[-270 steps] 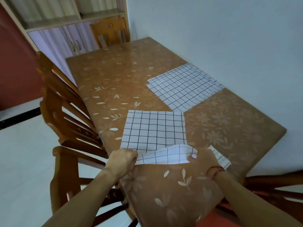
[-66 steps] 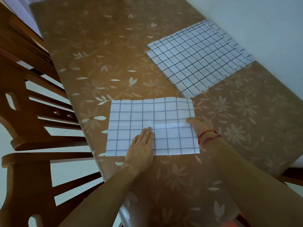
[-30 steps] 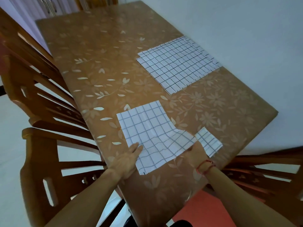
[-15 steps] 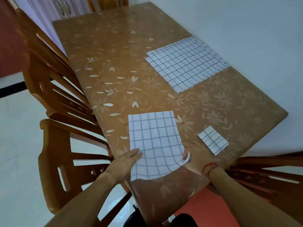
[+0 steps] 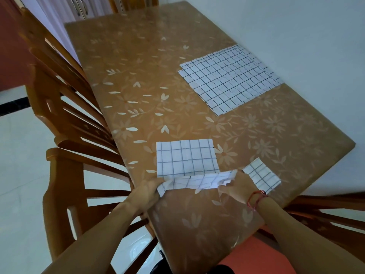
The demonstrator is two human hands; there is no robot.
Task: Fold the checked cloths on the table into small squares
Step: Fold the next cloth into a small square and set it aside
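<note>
Standing beside the table [image 5: 138, 66], I watched the person hold one checked cloth [image 5: 186, 157] by its near edge with both hands. The left hand [image 5: 147, 191] had its fingers curled round the near left corner. The right hand [image 5: 238, 187] pinched the near right corner between thumb and fingers, and neither hand was spread flat. Between the two sets of fingers the near strip of the cloth was lifted off the tabletop and hung in a loose, rumpled band. The rest of the cloth lay flat just beyond the fingertips, its far edge straight. Just to the outer side of the right hand's fingers, close by the knuckles but apart from the held cloth, lay a small folded square [image 5: 260, 175] of the same checked fabric, partly hidden by that hand. Well beyond the fingers of both hands, off to the right by the wall, a stack of checked cloths [image 5: 229, 80] lay spread open, its edges slightly fanned. A red thread bracelet [image 5: 255, 197] circled the right wrist, behind the fingers. Out past the left hand's fingers wooden chairs [image 5: 65, 107] stood along the table's long side. Another wooden chair [image 5: 325, 214] sat behind the right wrist, at the table's near corner.
</note>
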